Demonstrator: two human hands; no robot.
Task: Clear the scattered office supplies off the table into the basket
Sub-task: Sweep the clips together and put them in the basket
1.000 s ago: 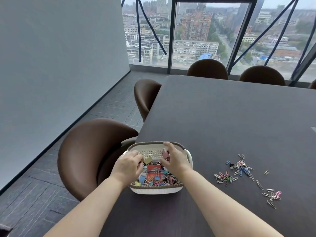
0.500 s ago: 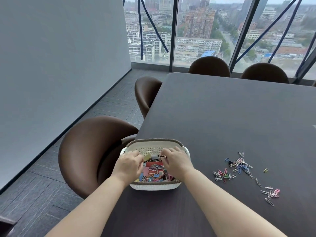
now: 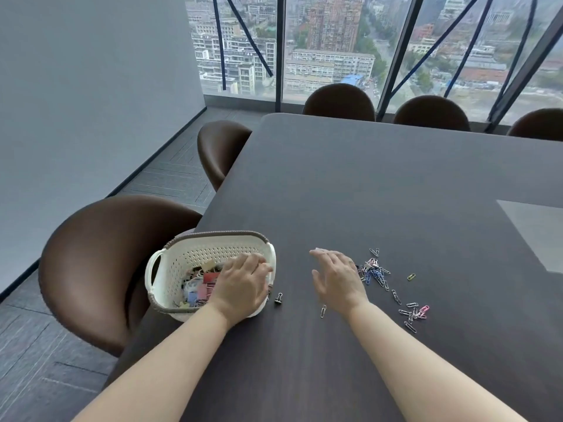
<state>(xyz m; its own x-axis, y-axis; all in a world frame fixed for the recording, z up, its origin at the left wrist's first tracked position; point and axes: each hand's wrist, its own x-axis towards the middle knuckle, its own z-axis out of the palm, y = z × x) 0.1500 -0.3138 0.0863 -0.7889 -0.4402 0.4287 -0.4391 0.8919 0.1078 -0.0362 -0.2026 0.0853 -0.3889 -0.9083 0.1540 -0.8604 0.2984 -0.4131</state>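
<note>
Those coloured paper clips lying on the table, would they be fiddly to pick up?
Probably. The paper clips look thin, lying flat on the smooth table, so they may slide. The tangled heap might lift in clumps; loose ones need pinching singly.

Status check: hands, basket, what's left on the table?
Left hand on basket rim; right hand open, empty, beside paper clips. Binder clip and clips remain on table. Nothing in the way.
</note>
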